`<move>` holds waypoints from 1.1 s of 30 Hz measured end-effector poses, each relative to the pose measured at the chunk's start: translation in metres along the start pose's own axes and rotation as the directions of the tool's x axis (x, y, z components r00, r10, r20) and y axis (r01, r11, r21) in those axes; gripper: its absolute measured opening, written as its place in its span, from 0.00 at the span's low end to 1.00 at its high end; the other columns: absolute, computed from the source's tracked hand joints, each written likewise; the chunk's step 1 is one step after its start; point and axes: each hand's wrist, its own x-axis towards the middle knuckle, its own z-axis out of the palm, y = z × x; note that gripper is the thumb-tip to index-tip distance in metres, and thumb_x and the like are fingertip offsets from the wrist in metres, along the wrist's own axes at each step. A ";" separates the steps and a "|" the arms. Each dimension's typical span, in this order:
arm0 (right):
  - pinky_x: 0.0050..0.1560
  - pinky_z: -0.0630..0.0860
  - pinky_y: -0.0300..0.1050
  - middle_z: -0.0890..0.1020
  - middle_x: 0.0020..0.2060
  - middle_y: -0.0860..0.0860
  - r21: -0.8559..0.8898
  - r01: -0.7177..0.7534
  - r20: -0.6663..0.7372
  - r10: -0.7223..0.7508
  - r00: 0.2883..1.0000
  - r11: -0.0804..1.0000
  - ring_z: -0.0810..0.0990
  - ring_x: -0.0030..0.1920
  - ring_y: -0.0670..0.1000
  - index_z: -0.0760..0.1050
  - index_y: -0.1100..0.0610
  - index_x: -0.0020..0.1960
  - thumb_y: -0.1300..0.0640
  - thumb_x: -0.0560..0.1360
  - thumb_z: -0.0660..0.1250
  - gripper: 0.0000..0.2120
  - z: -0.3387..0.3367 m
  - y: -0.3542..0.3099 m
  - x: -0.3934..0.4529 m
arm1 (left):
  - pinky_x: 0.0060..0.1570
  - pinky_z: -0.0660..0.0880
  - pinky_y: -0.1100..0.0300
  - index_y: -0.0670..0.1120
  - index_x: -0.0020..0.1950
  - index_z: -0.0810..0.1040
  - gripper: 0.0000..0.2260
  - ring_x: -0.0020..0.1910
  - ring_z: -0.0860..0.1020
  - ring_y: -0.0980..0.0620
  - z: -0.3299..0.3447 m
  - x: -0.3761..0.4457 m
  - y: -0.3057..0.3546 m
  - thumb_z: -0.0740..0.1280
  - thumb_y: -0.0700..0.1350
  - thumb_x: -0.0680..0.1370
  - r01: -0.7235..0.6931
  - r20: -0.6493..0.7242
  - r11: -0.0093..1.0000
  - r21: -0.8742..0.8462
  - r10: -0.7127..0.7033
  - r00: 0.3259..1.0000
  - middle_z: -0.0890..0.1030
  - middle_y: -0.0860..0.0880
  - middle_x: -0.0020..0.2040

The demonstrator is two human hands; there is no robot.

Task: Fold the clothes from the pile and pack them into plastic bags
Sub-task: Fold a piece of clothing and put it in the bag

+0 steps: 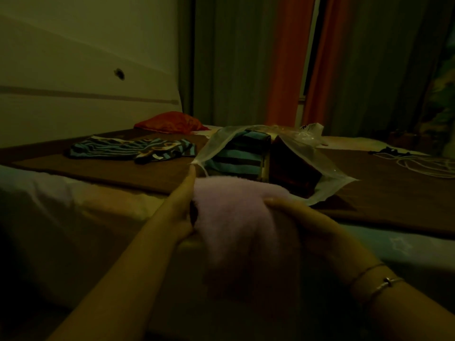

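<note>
A fluffy pale pink garment hangs between my two hands at the near edge of the bed. My left hand holds its left side, with one finger stretched up to the corner of a clear plastic bag. My right hand grips the garment's right side from above. The bag lies open toward me just behind the garment, and a folded blue-and-brown striped piece and a dark brown piece sit inside it. More striped clothes lie spread on the brown blanket to the left.
An orange-red cloth lies at the far side near the white wall. White cords and a small dark item are on the right of the bed. Curtains hang behind. The room is dim.
</note>
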 end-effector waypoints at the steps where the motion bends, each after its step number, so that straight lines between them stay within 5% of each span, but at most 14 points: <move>1: 0.46 0.75 0.51 0.80 0.50 0.54 0.052 0.032 -0.048 -0.029 0.998 0.998 0.79 0.51 0.55 0.73 0.51 0.52 0.50 0.70 0.69 0.12 -0.005 0.000 0.002 | 0.32 0.75 0.57 0.40 0.57 0.77 0.31 0.32 0.79 0.50 0.004 -0.003 -0.002 0.53 0.67 0.77 0.037 0.089 0.999 -0.006 -0.036 0.995 0.81 0.44 0.35; 4: 0.47 0.75 0.52 0.77 0.55 0.55 0.162 0.115 -0.158 -0.089 0.983 0.980 0.77 0.54 0.57 0.73 0.52 0.56 0.49 0.70 0.67 0.15 -0.012 -0.006 -0.005 | 0.46 0.77 0.51 0.45 0.61 0.77 0.31 0.51 0.80 0.45 0.013 -0.008 -0.012 0.60 0.68 0.72 0.054 0.199 0.982 0.182 -0.091 0.976 0.83 0.42 0.53; 7: 0.48 0.76 0.51 0.76 0.56 0.57 0.163 0.086 -0.124 -0.066 0.990 0.983 0.77 0.55 0.58 0.73 0.55 0.60 0.55 0.74 0.66 0.14 -0.021 -0.008 -0.007 | 0.44 0.77 0.52 0.51 0.74 0.62 0.36 0.63 0.72 0.43 0.015 0.000 -0.011 0.74 0.55 0.70 -0.073 -0.015 0.912 0.404 0.086 0.996 0.68 0.44 0.71; 10: 0.43 0.75 0.45 0.77 0.54 0.56 -0.050 0.054 -0.235 -0.064 0.970 0.997 0.77 0.52 0.54 0.71 0.59 0.63 0.58 0.75 0.67 0.17 -0.021 -0.008 -0.003 | 0.48 0.77 0.52 0.54 0.65 0.73 0.23 0.61 0.73 0.46 0.010 0.002 -0.010 0.71 0.39 0.74 -0.244 -0.067 0.905 0.349 0.284 0.957 0.69 0.45 0.69; 14: 0.49 0.77 0.47 0.71 0.60 0.52 -0.128 0.223 -0.420 -0.256 0.871 0.966 0.75 0.56 0.53 0.62 0.53 0.69 0.57 0.73 0.70 0.28 -0.021 -0.005 0.001 | 0.49 0.78 0.53 0.56 0.58 0.78 0.18 0.57 0.75 0.48 0.011 -0.003 -0.005 0.68 0.36 0.75 -0.325 0.008 0.893 0.312 0.340 0.940 0.71 0.48 0.65; 16: 0.53 0.78 0.49 0.67 0.61 0.50 -0.110 0.326 -0.280 -0.344 0.896 0.939 0.73 0.60 0.55 0.61 0.47 0.68 0.62 0.73 0.69 0.29 -0.021 -0.009 -0.001 | 0.42 0.76 0.60 0.56 0.64 0.73 0.23 0.53 0.75 0.53 0.013 -0.004 -0.003 0.69 0.35 0.74 -0.373 0.083 0.856 0.357 0.369 0.926 0.69 0.50 0.65; 18: 0.54 0.79 0.49 0.64 0.63 0.50 -0.271 0.275 -0.079 -0.306 0.949 0.922 0.71 0.62 0.55 0.60 0.44 0.69 0.68 0.71 0.69 0.34 -0.019 -0.010 -0.002 | 0.41 0.75 0.63 0.55 0.70 0.67 0.32 0.52 0.73 0.56 0.015 -0.005 -0.001 0.72 0.33 0.70 -0.364 0.186 0.807 0.464 0.313 0.931 0.68 0.52 0.63; 21: 0.56 0.78 0.50 0.64 0.62 0.51 -0.694 0.165 -0.061 -0.286 0.956 0.701 0.71 0.62 0.54 0.62 0.48 0.68 0.70 0.71 0.66 0.31 -0.018 -0.001 0.006 | 0.42 0.75 0.63 0.49 0.70 0.68 0.33 0.50 0.74 0.56 0.016 -0.001 -0.005 0.74 0.33 0.68 -0.355 0.203 0.534 0.767 0.323 0.924 0.71 0.52 0.58; 24: 0.57 0.77 0.51 0.66 0.57 0.51 -0.841 0.117 -0.192 -0.493 0.848 0.528 0.71 0.59 0.53 0.69 0.48 0.57 0.62 0.72 0.68 0.17 -0.021 0.005 0.016 | 0.51 0.72 0.57 0.42 0.55 0.78 0.16 0.54 0.75 0.43 0.016 0.006 -0.012 0.75 0.40 0.69 -0.348 0.144 0.250 0.903 0.587 0.796 0.77 0.41 0.56; 27: 0.53 0.79 0.52 0.68 0.56 0.52 -0.699 0.201 -0.301 -0.537 0.788 0.687 0.72 0.57 0.53 0.70 0.49 0.55 0.58 0.71 0.71 0.16 -0.027 -0.003 0.025 | 0.59 0.69 0.51 0.43 0.52 0.80 0.13 0.61 0.71 0.39 0.014 0.014 -0.011 0.75 0.44 0.70 -0.331 0.042 0.314 0.890 0.665 0.745 0.74 0.40 0.59; 30: 0.47 0.78 0.49 0.74 0.49 0.48 -0.397 0.313 -0.358 -0.460 0.813 0.863 0.76 0.49 0.48 0.67 0.51 0.60 0.57 0.75 0.67 0.15 -0.025 -0.014 0.036 | 0.54 0.75 0.49 0.45 0.49 0.78 0.10 0.53 0.79 0.41 0.023 0.023 -0.006 0.75 0.45 0.71 -0.438 0.013 0.587 0.681 0.588 0.809 0.81 0.46 0.47; 33: 0.50 0.77 0.49 0.76 0.53 0.53 -0.298 0.286 -0.364 -0.385 0.848 0.911 0.77 0.51 0.50 0.68 0.52 0.58 0.56 0.78 0.63 0.09 -0.028 -0.020 0.063 | 0.56 0.75 0.49 0.45 0.60 0.73 0.20 0.57 0.77 0.45 0.039 0.041 -0.006 0.74 0.45 0.71 -0.431 -0.069 0.692 0.579 0.568 0.820 0.78 0.46 0.55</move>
